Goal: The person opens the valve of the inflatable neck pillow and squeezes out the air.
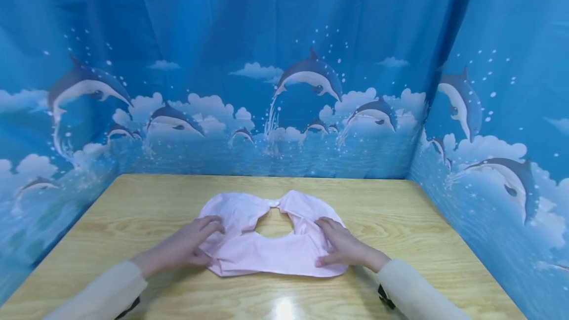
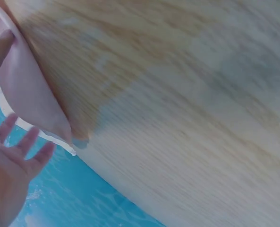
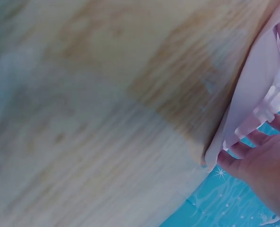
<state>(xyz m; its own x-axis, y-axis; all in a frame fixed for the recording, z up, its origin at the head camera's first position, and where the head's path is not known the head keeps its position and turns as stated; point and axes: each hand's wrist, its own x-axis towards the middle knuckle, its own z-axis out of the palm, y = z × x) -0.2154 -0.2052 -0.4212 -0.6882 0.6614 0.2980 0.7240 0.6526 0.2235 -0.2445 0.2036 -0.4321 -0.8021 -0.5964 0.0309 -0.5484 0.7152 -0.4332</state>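
Observation:
A pale pink cloth bib (image 1: 275, 256) lies spread on the table, a rounded neck hole in its middle and its two upper ends meeting at the top. At its left side my left hand (image 1: 195, 243) rests with spread, slightly bent fingers. My right hand (image 1: 342, 246) touches the right side in much the same way, thumb near the lower edge. In the left wrist view, the thumb lies against the bib (image 2: 31, 90) while the other fingers stand apart from it. The right wrist view shows fingertips (image 3: 229, 161) along the cloth's edge.
The wooden table (image 1: 155, 201) has light grain and a bright reflection near its front. Blue curtains (image 1: 213, 28) printed with dolphins and clouds close off the back and both sides.

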